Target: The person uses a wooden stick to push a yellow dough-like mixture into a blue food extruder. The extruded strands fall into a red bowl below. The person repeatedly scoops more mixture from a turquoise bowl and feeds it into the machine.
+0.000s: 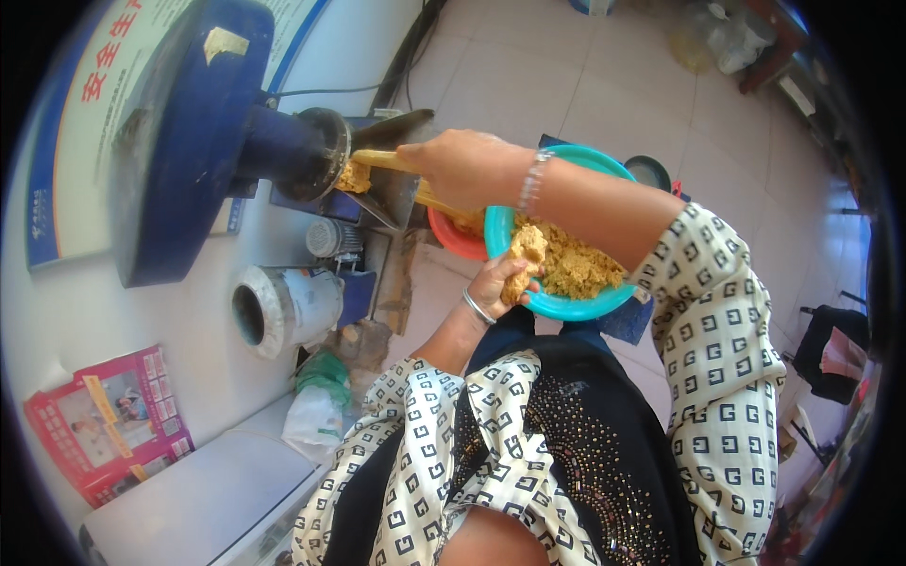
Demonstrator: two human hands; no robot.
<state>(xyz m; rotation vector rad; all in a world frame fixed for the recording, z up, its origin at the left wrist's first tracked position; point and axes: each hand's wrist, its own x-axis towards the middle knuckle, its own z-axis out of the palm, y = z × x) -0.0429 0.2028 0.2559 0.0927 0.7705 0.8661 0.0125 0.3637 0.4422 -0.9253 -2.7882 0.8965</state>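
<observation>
My right hand (462, 168) reaches across to the left, closed around a wooden stick (379, 158). The stick's far end is at the mouth of a blue machine (297, 156), beside a clump of yellow-brown mash (354, 177) there. Lower down, my left hand (495, 291) grips a lump of the same dough-like mash (525, 253) over the left edge of a teal basin (595, 308). Crumbly mash (580, 264) fills much of that basin; my right forearm hides part of it. A red basin (456, 241) with more mash sits beside it, partly hidden.
A metal chute (401, 189) stands under the machine's mouth. Below it are a grey motor (330, 239) and a white cylindrical housing (288, 307). A green and white bag (319, 406) lies near a white cabinet top (203, 481). A black chair (830, 354) stands at the right.
</observation>
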